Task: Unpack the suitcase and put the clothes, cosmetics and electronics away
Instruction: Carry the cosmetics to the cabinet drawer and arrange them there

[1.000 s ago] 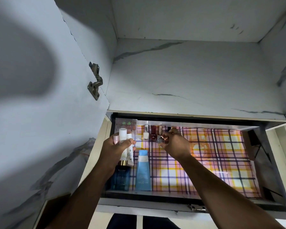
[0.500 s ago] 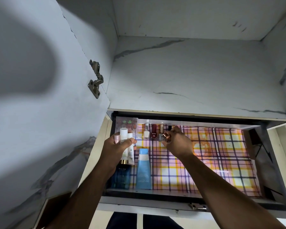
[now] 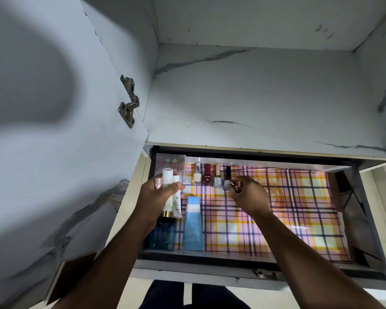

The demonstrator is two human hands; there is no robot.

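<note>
Head view: I noted the left hand (image 3: 158, 195) gripping three tubes (image 3: 168, 186), long axes upright, caps up, over the drawer's (image 3: 366, 219) left end. The right hand (image 3: 250, 195) pinched a small bottle (image 3: 235, 187), just beside the polish row (image 3: 207, 176).

Left hand (image 3: 158, 195) hides the lower tubes (image 3: 168, 181); labels too blurred to read

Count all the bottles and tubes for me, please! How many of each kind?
Nail polish bottles standing in the drawer: 4
Small bottle in the right hand: 1
Tubes in the left hand: 3
Blue tube lying down: 1
Dark blue bottle: 1
Total: 10
</note>
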